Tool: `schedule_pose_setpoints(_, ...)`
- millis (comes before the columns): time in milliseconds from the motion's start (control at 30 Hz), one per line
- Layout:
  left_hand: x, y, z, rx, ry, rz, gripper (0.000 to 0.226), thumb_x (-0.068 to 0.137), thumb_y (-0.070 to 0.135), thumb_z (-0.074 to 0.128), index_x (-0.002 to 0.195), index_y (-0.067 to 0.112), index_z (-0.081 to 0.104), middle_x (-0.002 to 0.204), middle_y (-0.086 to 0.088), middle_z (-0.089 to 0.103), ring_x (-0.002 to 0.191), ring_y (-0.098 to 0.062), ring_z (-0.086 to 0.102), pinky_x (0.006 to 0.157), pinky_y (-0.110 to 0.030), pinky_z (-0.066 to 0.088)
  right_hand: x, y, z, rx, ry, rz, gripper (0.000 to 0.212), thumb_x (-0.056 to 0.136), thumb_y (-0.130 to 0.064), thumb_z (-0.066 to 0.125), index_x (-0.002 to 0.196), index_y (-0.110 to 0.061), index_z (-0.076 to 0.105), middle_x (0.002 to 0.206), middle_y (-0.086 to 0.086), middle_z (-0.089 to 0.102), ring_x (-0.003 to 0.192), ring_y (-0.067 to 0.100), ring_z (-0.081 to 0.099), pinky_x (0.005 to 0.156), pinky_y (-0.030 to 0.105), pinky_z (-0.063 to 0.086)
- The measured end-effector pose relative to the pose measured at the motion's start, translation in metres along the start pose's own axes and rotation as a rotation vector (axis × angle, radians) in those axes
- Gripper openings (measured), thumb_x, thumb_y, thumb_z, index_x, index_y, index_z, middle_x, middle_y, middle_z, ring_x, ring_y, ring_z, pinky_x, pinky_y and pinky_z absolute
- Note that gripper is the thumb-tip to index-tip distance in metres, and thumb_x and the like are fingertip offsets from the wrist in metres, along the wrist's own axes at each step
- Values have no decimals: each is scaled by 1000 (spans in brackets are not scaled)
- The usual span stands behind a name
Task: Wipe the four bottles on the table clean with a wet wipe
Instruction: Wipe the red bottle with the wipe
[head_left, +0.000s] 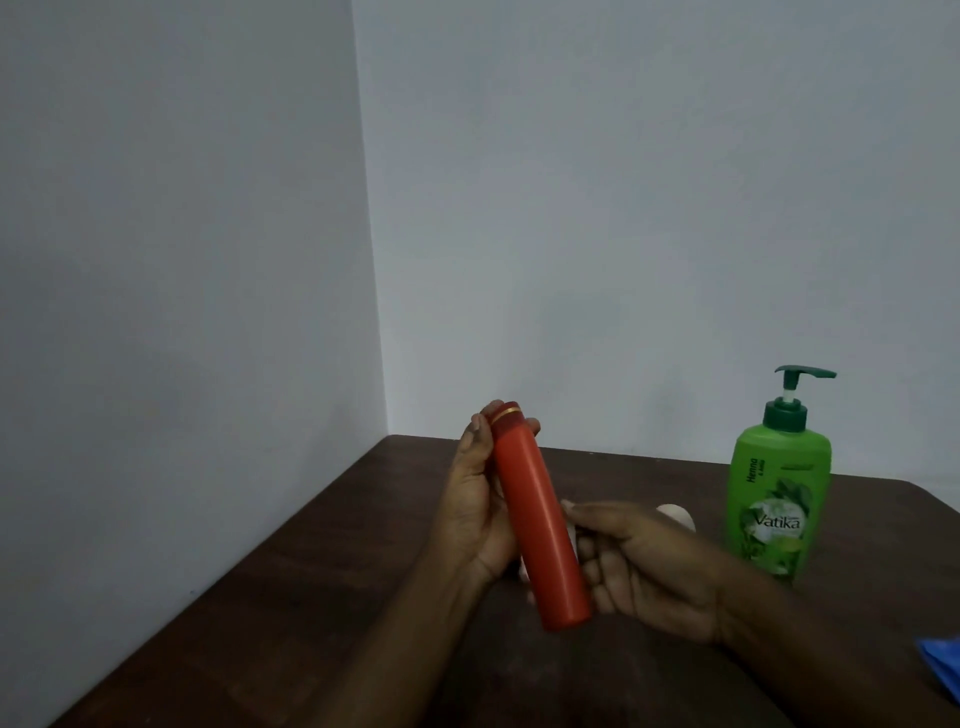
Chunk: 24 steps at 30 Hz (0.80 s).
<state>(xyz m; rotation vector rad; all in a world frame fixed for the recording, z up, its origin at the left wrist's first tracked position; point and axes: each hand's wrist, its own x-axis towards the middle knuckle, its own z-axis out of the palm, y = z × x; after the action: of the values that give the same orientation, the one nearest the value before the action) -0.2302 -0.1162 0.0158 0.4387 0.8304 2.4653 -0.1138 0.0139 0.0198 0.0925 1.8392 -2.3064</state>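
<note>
Tilting cap-up, seemingly leftward: red bottle (537, 514)

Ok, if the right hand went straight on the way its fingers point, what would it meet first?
The red bottle: the right hand points leftward at its lower half and seems to touch it; the left hand lies beyond.

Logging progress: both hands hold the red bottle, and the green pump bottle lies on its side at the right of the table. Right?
No: the head view shows the green pump bottle standing upright, not on its side. The left hand and right hand do hold the red bottle.
</note>
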Motion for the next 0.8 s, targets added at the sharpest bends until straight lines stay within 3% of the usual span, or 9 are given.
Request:
schedule_pose_setpoints(67, -2, 1, -1, -30, -25, -14, 44, 100, 44, 60, 130, 12, 64, 106, -11, 75, 78, -22, 70, 81, -44, 53, -2, 3, 5, 11, -62, 16, 56, 105, -41, 48, 135, 4, 56, 128, 35, 63, 113, 46, 66, 94, 52, 56)
schedule_pose_setpoints(133, -4, 3, -1, -56, 8, -48, 45, 101, 48, 57, 107, 7, 74, 90, -10, 75, 68, -22, 70, 80, -44, 51, -4, 2, 8, 17, -94, -4, 55, 104, -43, 51, 132, 4, 60, 127, 36, 62, 106, 43, 68, 83, 47, 59)
schedule_pose_setpoints(233, -5, 3, 3, -21, 63, -4, 55, 92, 64, 60, 83, 12, 76, 75, -6, 68, 64, -20, 65, 74, -40, 51, -3, 3, 12, 1, -74, -45, 34, 100, -29, 61, 109, 2, 70, 103, 27, 72, 83, 27, 73, 69, 37, 60)
schedule_pose_setpoints(300, -4, 2, 4, 72, 76, 19, 50, 87, 64, 66, 92, 15, 71, 73, -4, 64, 64, -18, 62, 68, -37, 54, -1, 6, 15, -12, -70, -47, 27, 97, -21, 64, 110, 3, 68, 89, 17, 74, 81, 20, 74, 79, 37, 60)
schedule_pose_setpoints(433, -1, 3, 1, 191, 78, -23, 46, 83, 55, 75, 106, 15, 69, 85, -7, 68, 69, -19, 66, 66, -34, 58, 4, 6, 13, -76, 28, -64, 46, 89, -23, 74, 128, 0, 63, 107, 18, 76, 104, 28, 73, 102, 49, 54)
schedule_pose_setpoints(567, 4, 3, -3, 195, 67, -15, 59, 87, 52, 73, 128, 11, 67, 118, -13, 75, 101, -26, 73, 84, -41, 57, 2, -1, 11, -575, 244, -189, 42, 84, -47, 75, 116, -20, 71, 105, 4, 79, 95, 23, 76, 92, 53, 59)
schedule_pose_setpoints(700, -1, -1, 1, 109, -18, -98, 51, 92, 49, 71, 126, 12, 69, 115, -15, 73, 95, -27, 73, 80, -40, 60, 6, -7, -4, -599, 583, -441, 15, 101, -30, 61, 99, -22, 74, 88, 4, 78, 78, 25, 76, 76, 56, 62)
schedule_pose_setpoints(733, -3, -3, 3, 124, -40, -105, 49, 94, 48, 69, 128, 12, 69, 114, -15, 73, 92, -26, 72, 78, -39, 60, 5, -9, -7, -604, 687, -543, 16, 102, -26, 58, 97, -22, 73, 84, 1, 77, 75, 18, 74, 73, 52, 62)
schedule_pose_setpoints(800, -5, -6, 5, 168, -78, -98, 53, 95, 45, 68, 136, 11, 64, 113, -17, 72, 92, -26, 72, 81, -39, 59, 3, -9, -7, -732, 800, -757, 18, 104, -19, 55, 101, -24, 71, 86, -9, 72, 81, 2, 68, 73, 29, 54)
